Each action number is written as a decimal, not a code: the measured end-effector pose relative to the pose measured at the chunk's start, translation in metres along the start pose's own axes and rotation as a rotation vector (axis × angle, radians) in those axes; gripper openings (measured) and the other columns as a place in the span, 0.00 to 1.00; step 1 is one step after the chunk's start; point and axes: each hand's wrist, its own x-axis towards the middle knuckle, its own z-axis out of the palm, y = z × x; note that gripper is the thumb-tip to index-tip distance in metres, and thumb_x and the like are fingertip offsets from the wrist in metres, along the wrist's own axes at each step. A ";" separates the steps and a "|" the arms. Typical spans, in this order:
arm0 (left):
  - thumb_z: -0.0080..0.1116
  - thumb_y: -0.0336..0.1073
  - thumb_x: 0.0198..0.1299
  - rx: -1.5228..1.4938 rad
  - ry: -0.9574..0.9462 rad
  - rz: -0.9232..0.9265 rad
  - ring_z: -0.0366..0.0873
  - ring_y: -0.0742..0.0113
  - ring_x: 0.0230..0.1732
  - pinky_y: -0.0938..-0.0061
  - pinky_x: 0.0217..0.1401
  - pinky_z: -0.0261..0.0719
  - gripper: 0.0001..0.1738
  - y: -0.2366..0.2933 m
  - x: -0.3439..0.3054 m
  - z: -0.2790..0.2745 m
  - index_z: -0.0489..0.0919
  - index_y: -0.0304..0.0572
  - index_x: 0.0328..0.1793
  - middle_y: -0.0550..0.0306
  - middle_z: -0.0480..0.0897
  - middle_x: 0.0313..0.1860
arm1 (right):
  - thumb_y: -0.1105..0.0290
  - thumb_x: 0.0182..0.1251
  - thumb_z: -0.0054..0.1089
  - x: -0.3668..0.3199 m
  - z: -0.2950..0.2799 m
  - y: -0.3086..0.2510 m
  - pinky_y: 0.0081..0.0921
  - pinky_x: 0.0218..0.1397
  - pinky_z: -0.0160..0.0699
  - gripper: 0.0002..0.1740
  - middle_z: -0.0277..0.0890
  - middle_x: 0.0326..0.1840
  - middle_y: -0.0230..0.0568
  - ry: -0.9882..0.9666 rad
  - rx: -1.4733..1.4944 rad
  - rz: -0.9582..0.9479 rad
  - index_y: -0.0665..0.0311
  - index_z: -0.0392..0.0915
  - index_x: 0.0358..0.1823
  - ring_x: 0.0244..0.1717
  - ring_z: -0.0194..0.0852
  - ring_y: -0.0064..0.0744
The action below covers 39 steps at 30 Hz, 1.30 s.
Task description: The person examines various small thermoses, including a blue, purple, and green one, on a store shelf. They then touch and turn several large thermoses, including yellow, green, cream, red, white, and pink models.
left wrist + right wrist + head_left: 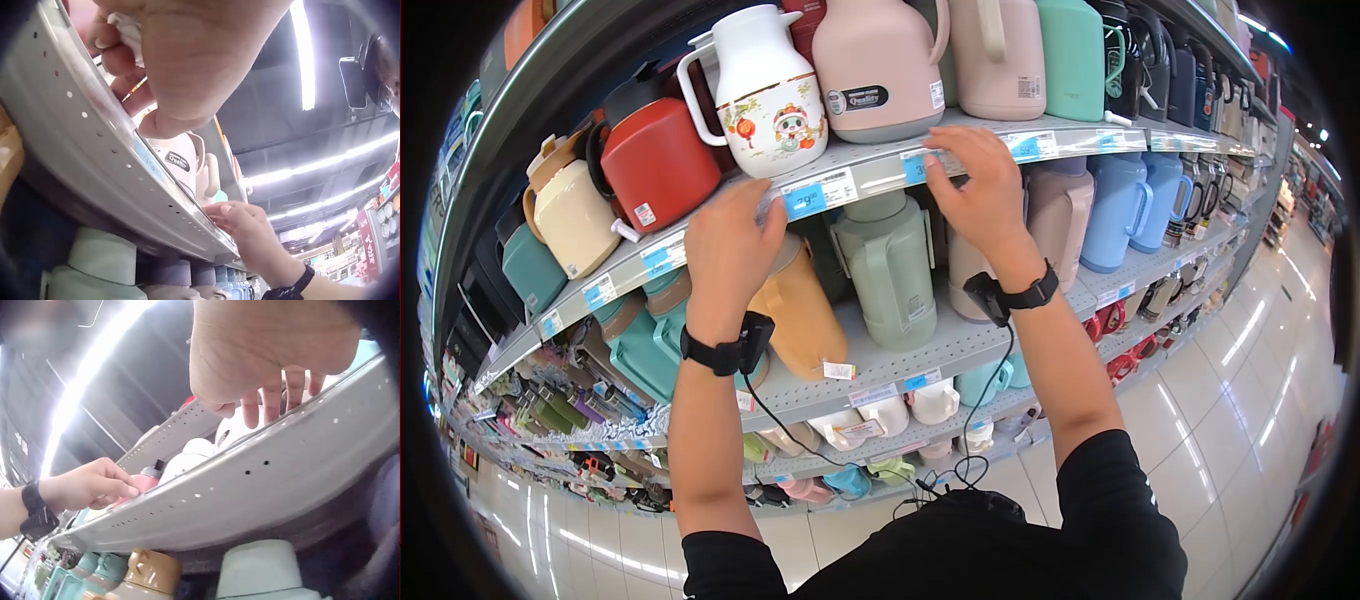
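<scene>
My left hand (735, 245) rests at the edge of the upper shelf (865, 172), between a red jug (662, 155) and a white jug with a cartoon print (768, 95). Its fingers bend loosely over the edge in the left wrist view, close to a small white item (128, 30); whether they touch it I cannot tell. My right hand (983, 195) lies on the same edge, below a large pink jug (878, 60), with fingers spread and nothing visibly held. The right wrist view shows the fingers of my right hand (272, 394) reaching over the edge.
Beige (575, 225), taupe (998, 60) and mint (1072, 65) jugs share the upper shelf. Below stand a yellow jug (805, 310), a grey-green jug (888, 275) and blue jugs (1115, 215). Cables (800, 440) hang from both wrists. A tiled aisle floor (1210, 400) lies to the right.
</scene>
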 end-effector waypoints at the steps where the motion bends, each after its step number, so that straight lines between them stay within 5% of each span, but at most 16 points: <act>1: 0.62 0.39 0.61 0.002 0.012 -0.020 0.86 0.47 0.41 0.61 0.46 0.83 0.15 0.002 -0.001 0.001 0.86 0.38 0.50 0.46 0.87 0.45 | 0.71 0.57 0.65 -0.003 -0.004 0.009 0.42 0.60 0.74 0.09 0.85 0.42 0.41 0.002 -0.004 -0.002 0.63 0.84 0.39 0.48 0.82 0.46; 6: 0.62 0.37 0.60 -0.036 0.025 -0.126 0.86 0.49 0.46 0.63 0.49 0.83 0.16 0.011 -0.008 0.005 0.86 0.39 0.53 0.47 0.87 0.49 | 0.65 0.59 0.64 -0.016 -0.015 0.013 0.56 0.74 0.57 0.22 0.77 0.58 0.39 -0.139 -0.180 -0.005 0.58 0.79 0.55 0.67 0.70 0.45; 16: 0.58 0.29 0.62 0.010 0.055 -0.151 0.85 0.46 0.53 0.65 0.53 0.81 0.23 0.023 -0.023 0.014 0.78 0.39 0.65 0.40 0.81 0.62 | 0.64 0.54 0.67 -0.024 -0.019 0.022 0.56 0.78 0.47 0.33 0.69 0.65 0.38 -0.222 -0.146 -0.015 0.55 0.74 0.64 0.72 0.63 0.45; 29: 0.57 0.27 0.61 -0.048 0.013 -0.209 0.79 0.45 0.64 0.63 0.66 0.76 0.25 0.024 -0.025 0.012 0.77 0.40 0.67 0.41 0.80 0.64 | 0.64 0.54 0.67 -0.022 -0.027 0.020 0.55 0.79 0.46 0.33 0.69 0.65 0.39 -0.242 -0.076 0.008 0.56 0.73 0.65 0.73 0.61 0.46; 39: 0.56 0.31 0.58 -0.037 0.012 -0.194 0.81 0.46 0.59 0.59 0.62 0.80 0.28 0.020 -0.024 0.009 0.77 0.44 0.67 0.49 0.78 0.68 | 0.65 0.54 0.68 -0.020 -0.028 0.009 0.57 0.78 0.49 0.34 0.68 0.65 0.39 -0.252 -0.125 0.028 0.58 0.72 0.65 0.74 0.60 0.46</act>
